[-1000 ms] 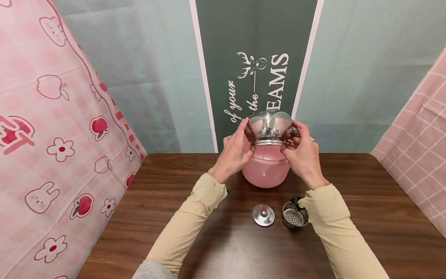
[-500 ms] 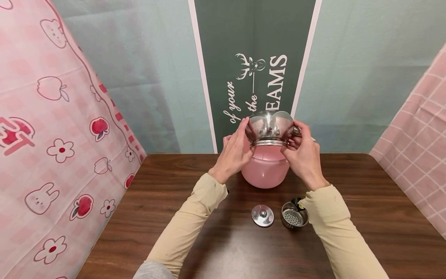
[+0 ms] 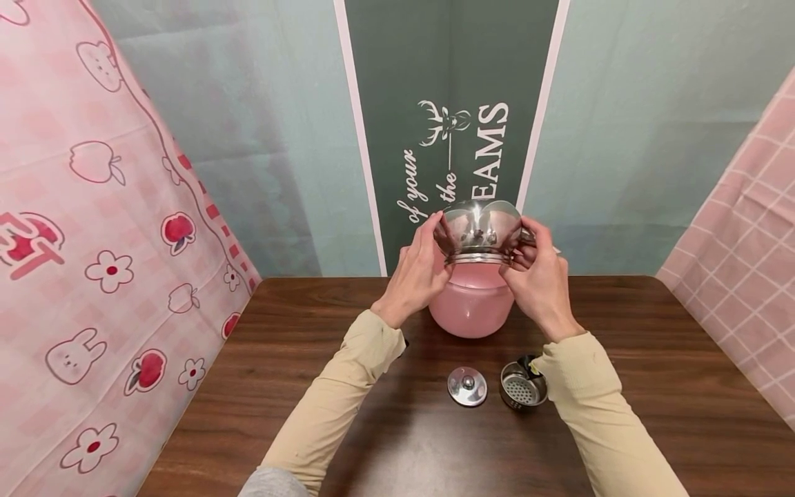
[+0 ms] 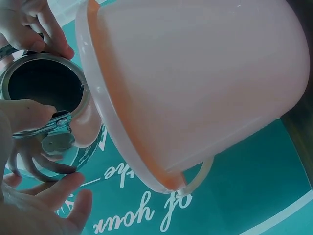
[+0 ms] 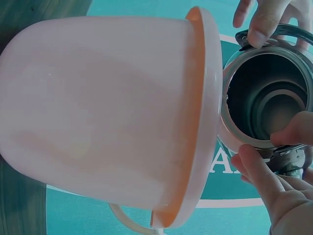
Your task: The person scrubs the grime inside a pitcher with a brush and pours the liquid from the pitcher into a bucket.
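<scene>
A shiny metal teapot [image 3: 477, 224] is held upside down above a pink bucket [image 3: 470, 312], its mouth facing the bucket's opening. My left hand [image 3: 415, 276] grips the teapot's left side, with fingers on the body and the thumb near the rim. On the opposite side, my right hand [image 3: 539, 279] grips it in the same way, close to the handle area. Both wrist views look up at the teapot's dark open mouth, and the hinged handle [image 5: 293, 30] shows beside its rim. The bucket's wall fills much of each wrist view. No liquid can be made out.
Nearer on the brown wooden table [image 3: 298, 345] lie a round metal lid [image 3: 467, 386] with a knob and a small perforated strainer basket [image 3: 522, 392], partly beside the right sleeve. Printed cloths hang behind and at both sides of the table.
The head view has tilted slightly, so everything sits a little lower in it. Both hands keep their grip on the upturned teapot above the bucket.
</scene>
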`<state>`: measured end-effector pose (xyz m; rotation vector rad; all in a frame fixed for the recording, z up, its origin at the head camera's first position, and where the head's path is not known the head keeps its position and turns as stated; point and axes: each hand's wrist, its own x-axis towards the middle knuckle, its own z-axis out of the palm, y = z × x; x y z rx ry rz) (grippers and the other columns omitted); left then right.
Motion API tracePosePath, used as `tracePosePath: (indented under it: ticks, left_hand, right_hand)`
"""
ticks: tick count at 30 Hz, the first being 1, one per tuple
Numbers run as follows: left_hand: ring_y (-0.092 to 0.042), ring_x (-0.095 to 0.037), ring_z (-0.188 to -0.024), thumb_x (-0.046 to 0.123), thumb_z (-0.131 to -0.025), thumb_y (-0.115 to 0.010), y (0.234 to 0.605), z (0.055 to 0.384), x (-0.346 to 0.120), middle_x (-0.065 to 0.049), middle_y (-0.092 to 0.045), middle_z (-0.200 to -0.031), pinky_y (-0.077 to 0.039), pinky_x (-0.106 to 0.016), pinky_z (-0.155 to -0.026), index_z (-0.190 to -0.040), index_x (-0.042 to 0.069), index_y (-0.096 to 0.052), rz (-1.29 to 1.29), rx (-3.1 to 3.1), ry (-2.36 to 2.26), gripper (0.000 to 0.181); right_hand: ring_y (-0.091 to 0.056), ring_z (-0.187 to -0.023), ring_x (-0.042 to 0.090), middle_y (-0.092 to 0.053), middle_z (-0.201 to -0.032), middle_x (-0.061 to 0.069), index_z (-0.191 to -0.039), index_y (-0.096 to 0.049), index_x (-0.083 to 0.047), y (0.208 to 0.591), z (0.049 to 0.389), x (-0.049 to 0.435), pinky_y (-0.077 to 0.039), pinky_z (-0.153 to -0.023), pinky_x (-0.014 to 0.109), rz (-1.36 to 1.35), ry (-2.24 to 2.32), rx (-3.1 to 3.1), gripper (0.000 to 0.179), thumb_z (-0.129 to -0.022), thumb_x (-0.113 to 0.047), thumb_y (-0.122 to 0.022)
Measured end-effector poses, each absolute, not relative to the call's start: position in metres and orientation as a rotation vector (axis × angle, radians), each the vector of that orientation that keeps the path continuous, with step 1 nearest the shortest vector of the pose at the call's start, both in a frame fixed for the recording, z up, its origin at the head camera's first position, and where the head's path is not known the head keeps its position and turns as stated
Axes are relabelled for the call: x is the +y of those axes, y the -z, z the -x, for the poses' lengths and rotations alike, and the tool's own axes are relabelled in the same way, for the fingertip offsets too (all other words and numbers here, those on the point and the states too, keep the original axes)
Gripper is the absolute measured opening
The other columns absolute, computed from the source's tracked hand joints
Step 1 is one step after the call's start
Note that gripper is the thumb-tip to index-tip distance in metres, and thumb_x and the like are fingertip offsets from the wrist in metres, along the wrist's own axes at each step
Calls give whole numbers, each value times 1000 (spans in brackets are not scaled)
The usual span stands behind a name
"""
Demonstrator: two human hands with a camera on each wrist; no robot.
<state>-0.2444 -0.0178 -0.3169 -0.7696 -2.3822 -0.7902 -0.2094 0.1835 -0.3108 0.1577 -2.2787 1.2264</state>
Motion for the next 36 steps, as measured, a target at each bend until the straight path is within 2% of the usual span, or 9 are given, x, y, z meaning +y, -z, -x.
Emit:
tracePosePath:
  ticks: [5, 10, 20, 29, 31, 36]
  left_hand:
    - [-49, -21, -124, 9, -80, -70, 317, 245, -18, -11, -38, -145, -48, -44, -84, -149, 12, -18, 780, -2385, 830, 86]
    - [-46, -23, -128, 7, -80, -70, 317, 245, -19, -11, -32, -150, -48, -47, -91, -153, 13, -11, 798, -2392, 860, 94]
    - [-46, -23, -129, 2, -77, -70, 318, 246, -18, -11, -29, -151, -50, -43, -92, -151, 13, -15, 854, -2350, 879, 93]
    - [-56, -27, -112, -1, -75, -70, 319, 247, -18, -13, -29, -150, -51, -37, -90, -149, 11, -18, 864, -2324, 875, 91]
    - [-53, -27, -119, -1, -75, -70, 319, 248, -18, -14, -28, -151, -50, -37, -93, -149, 11, -18, 866, -2325, 878, 91]
    - [-36, -25, -140, -1, -77, -68, 319, 247, -18, -13, -18, -158, -47, -37, -98, -150, 12, -14, 863, -2360, 915, 92]
  right_hand:
    - [-68, -105, 35, -66, -116, 27, -140, -40, -8, 312, 209, 183, -53, -83, 35, -171, -1232, -2261, 71, -75, 8, -64]
    - [-67, -105, 36, -65, -116, 28, -140, -40, -7, 313, 209, 183, -53, -83, 35, -184, -1239, -2245, 71, -75, 9, -64]
    - [-68, -104, 36, -66, -115, 28, -140, -40, -6, 316, 209, 184, -51, -79, 16, -174, -1245, -2233, 72, -74, 10, -64]
    - [-67, -104, 36, -65, -115, 29, -140, -40, -7, 317, 208, 183, -48, -77, 7, -163, -1278, -2214, 72, -74, 11, -64]
    - [-67, -104, 36, -65, -115, 29, -140, -40, -7, 317, 208, 183, -48, -77, 7, -165, -1277, -2211, 72, -74, 11, -64]
    - [-68, -104, 36, -65, -115, 29, -140, -40, -6, 318, 208, 182, -48, -78, 8, -180, -1269, -2197, 72, -74, 11, -63]
